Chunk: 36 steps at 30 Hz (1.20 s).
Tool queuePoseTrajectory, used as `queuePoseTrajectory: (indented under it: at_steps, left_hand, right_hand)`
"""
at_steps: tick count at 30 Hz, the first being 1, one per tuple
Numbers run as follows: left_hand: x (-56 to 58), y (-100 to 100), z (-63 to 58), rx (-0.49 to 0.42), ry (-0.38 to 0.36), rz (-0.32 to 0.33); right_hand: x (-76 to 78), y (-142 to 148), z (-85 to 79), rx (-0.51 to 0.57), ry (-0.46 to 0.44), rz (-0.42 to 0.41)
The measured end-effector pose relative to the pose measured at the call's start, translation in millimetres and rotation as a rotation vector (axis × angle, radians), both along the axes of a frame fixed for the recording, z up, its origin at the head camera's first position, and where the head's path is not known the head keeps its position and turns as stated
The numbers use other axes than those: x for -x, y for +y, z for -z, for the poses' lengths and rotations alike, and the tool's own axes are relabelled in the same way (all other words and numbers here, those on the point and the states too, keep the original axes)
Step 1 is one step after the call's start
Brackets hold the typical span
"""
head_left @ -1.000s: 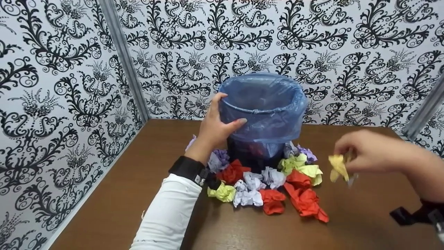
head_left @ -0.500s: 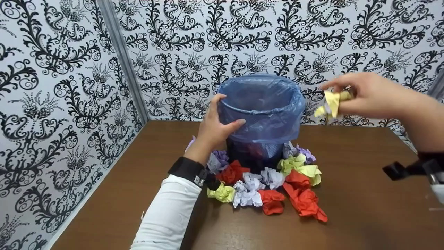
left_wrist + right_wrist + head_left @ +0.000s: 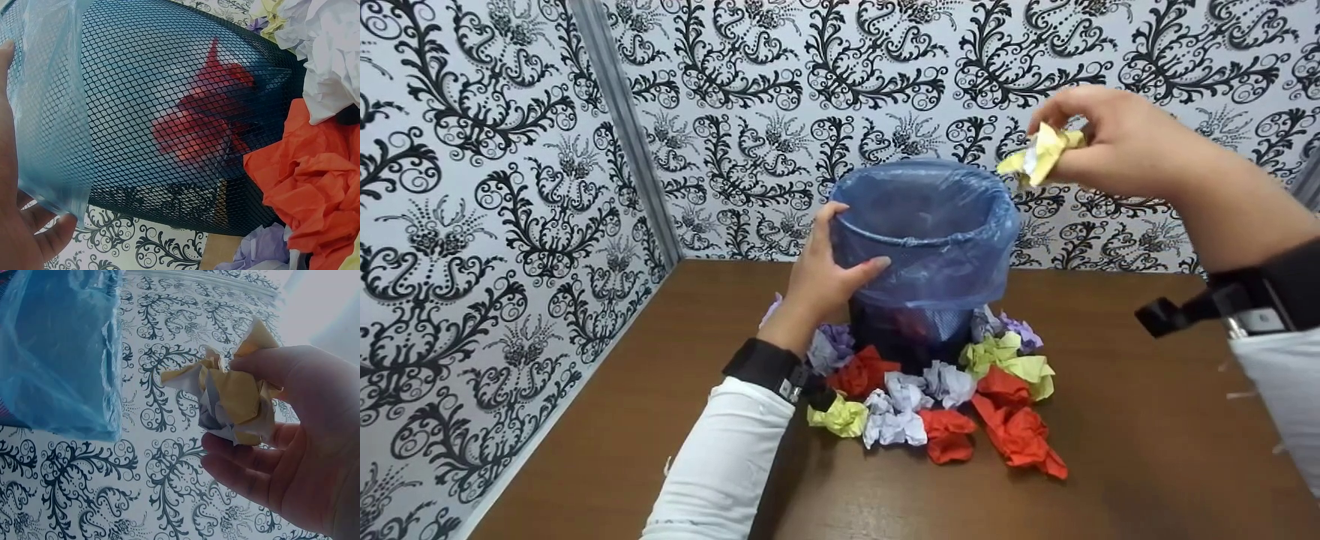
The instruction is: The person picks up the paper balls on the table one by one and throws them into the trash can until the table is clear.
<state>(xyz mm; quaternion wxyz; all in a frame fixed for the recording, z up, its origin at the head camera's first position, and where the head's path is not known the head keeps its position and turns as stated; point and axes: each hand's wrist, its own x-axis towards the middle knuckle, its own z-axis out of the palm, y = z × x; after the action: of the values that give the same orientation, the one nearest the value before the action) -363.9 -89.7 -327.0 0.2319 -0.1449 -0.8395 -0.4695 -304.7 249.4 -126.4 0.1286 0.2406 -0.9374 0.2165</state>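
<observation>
A dark mesh wastebasket (image 3: 915,337) stands on the table, lined with a blue plastic bag (image 3: 952,274) folded over its rim. My left hand (image 3: 821,274) grips the rim at the left, thumb on the outside over the bag. Up to the right of the basket, my right hand (image 3: 1117,142) pinches a crumpled yellow paper ball (image 3: 1039,154) between thumb and fingers; the right wrist view shows this yellow paper (image 3: 239,396) with greyish-white folds, apart from the bag. Through the mesh, the left wrist view shows crumpled red paper (image 3: 197,112) inside the basket.
Crumpled paper balls lie around the basket's foot: red ones (image 3: 1024,435), white ones (image 3: 896,427), yellow-green ones (image 3: 840,416) and purple ones (image 3: 1020,334). The brown table (image 3: 660,420) meets patterned walls (image 3: 750,135) at the back and left.
My right hand has risen from low on the right, moving up and left with the yellow paper ball, close to the basket's rim. The left hand has kept its grip.
</observation>
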Motion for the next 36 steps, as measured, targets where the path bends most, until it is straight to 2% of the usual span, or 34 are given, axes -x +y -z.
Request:
queuePoseTrajectory:
  at_steps: [3, 12, 16, 23, 30, 36]
  left_hand:
    - [-0.2, 0.0, 0.0, -0.008, 0.001, 0.004]
    - [0.4, 1.0, -0.4, 0.010, 0.009, -0.007]
    - [0.4, 1.5, -0.2, 0.021, 0.020, -0.013]
    - [0.3, 0.6, -0.5, 0.012, 0.021, -0.001]
    - [0.1, -0.3, -0.9, 0.004, 0.021, 0.004]
    - [-1.2, 0.1, -0.4, 0.000, 0.010, 0.005]
  right_hand:
    - [6.3, -8.5, -2.2, 0.040, -0.028, 0.004]
    - [25.4, -32.4, 2.0, 0.080, -0.032, 0.002]
    - [32.8, -41.8, 8.1, 0.046, -0.038, 0.000]
    - [42.8, -54.0, 16.5, -0.057, 0.014, -0.016]
    - [47.8, -62.6, 21.0, -0.073, 0.007, -0.010]
    - [52.1, -68.2, 29.3, -0.079, -0.037, -0.001]
